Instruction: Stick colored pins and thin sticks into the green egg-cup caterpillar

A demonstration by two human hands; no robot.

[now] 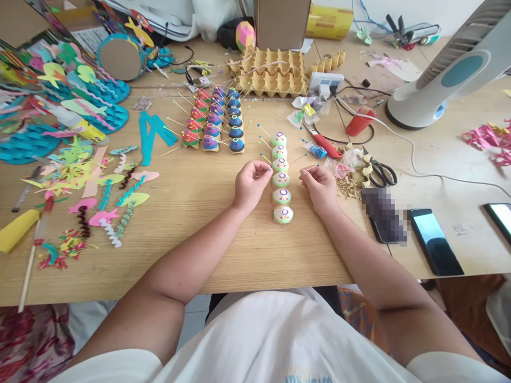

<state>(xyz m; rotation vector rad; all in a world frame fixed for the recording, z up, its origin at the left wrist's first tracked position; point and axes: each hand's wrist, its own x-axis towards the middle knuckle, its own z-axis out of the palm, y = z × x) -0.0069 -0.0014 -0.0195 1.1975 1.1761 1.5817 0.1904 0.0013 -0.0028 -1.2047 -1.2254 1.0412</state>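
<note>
Row of 6 painted bumps [282, 196], running lengthwise on table [199, 186], between both hands. In left hand [250, 187], a pinched blue-tipped stick [268, 171]; in right hand [321, 189], likewise, another blue-tipped stick [318, 166]. Ease gently, matching slants, gripping low, without denting painted surfaces.

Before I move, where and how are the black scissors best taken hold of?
Probably by the looped handles of the black scissors, with the right hand, coming from the right: the loops lie uncovered there, while the blades point away past the plastic scraps.
</note>
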